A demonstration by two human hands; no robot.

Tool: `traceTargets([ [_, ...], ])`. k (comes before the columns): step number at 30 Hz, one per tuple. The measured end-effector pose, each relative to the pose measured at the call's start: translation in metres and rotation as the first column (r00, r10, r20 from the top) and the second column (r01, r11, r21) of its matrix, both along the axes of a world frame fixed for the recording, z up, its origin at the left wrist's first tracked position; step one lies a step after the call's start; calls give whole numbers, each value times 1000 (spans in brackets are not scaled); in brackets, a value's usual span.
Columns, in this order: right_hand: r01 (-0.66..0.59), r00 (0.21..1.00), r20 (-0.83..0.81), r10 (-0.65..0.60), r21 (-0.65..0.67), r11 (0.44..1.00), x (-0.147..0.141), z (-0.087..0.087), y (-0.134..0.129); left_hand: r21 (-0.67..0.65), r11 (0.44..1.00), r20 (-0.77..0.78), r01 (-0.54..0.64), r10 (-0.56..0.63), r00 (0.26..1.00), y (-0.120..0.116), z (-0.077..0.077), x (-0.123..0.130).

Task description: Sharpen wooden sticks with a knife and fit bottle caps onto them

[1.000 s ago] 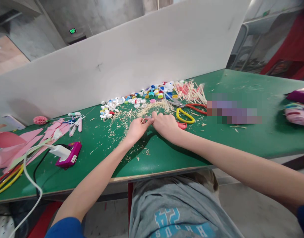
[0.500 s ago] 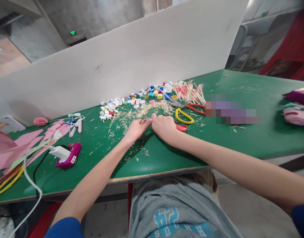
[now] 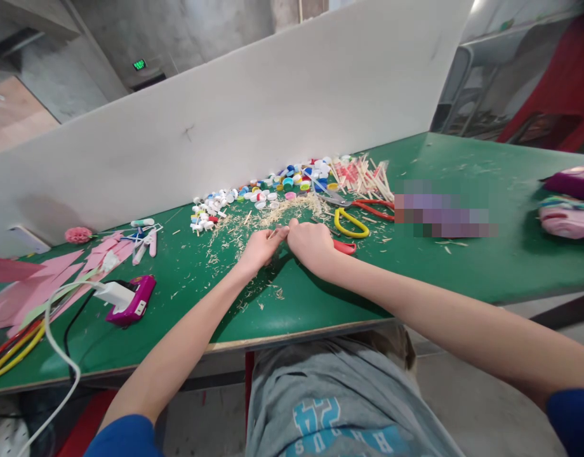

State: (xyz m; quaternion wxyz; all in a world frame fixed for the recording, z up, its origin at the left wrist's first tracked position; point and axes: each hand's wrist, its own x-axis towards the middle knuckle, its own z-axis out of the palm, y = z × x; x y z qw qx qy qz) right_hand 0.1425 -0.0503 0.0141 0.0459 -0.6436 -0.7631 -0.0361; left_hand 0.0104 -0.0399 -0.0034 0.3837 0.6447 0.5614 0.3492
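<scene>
Over the green table (image 3: 187, 330), my left hand (image 3: 262, 247) and my right hand (image 3: 311, 247) meet at their fingertips. The left is closed in a pinch, and whatever lies between its thumb and fingers is too small to name. My right hand is curled with its back to the camera, so its grip is hidden. Pale wood shavings (image 3: 225, 236) are scattered around and beneath both hands. Just beyond my right hand lie scissors with red and yellow handles (image 3: 351, 223). A red handle (image 3: 344, 247) shows beside the right wrist.
Bottle caps (image 3: 288, 184) and short sticks (image 3: 363, 176) are heaped along the white partition (image 3: 292, 108). Pink paper (image 3: 54, 276), a purple power strip (image 3: 134, 303) with a white cable, and a pink flower (image 3: 77, 235) occupy the left. Pouches (image 3: 568, 216) sit far right.
At the far left, another person's hand and a pink sheet have shifted lower and toward the edge. My own hands stay together in nearly the same place.
</scene>
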Motion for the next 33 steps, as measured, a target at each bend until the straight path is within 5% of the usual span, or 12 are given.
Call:
traceTargets([
  [16,-61,998,24,60,53,997,5,-2,10,63,998,-29,-6,7,1000,1,2,1],
  [24,49,998,25,-50,44,998,34,9,18,259,963,-59,-80,99,993,-8,6,4],
  [33,27,1000,-18,-25,136,990,38,21,15,196,978,54,-64,55,997,-2,-1,3],
])
